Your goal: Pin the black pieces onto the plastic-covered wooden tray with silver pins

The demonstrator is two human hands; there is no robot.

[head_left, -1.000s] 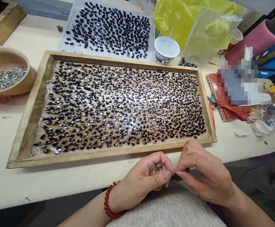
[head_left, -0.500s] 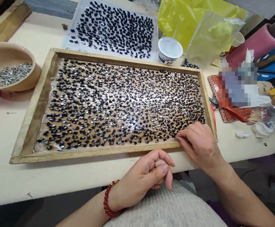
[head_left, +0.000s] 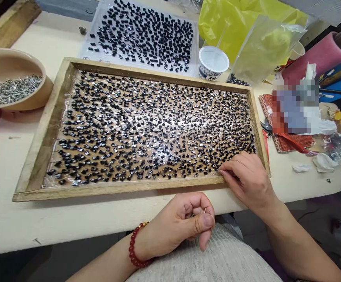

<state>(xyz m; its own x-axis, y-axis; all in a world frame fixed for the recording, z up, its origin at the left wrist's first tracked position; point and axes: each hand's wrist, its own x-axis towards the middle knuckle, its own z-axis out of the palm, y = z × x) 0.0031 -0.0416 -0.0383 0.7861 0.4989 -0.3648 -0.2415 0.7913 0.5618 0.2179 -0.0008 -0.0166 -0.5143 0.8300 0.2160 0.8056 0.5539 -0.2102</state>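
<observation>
My left hand (head_left: 184,221), with a red bead bracelet (head_left: 133,244) at the wrist, is closed in front of the tray's near side. A thin metal pin (head_left: 204,210) shows between its thumb and forefinger. My right hand (head_left: 248,178) pinches at the near right corner of the wooden tray (head_left: 123,189), its fingertips just inside the rim. What those fingertips hold is too small to make out. Rows of small glossy black pieces (head_left: 147,117) fill the tray over clear plastic film, with thin pins showing at the left rows.
A beige bowl (head_left: 38,96) of metal pins (head_left: 19,89) stands left. Behind the tray lie a white sheet with more black pieces (head_left: 149,37), a patterned cup (head_left: 213,64) and a yellow bag (head_left: 226,15). Pliers with red handles (head_left: 293,141) and crumpled tissue (head_left: 324,161) lie right.
My left hand's thumb and forefinger have come together, and a pin now shows between them. The right hand keeps its pinch at the tray's near right corner.
</observation>
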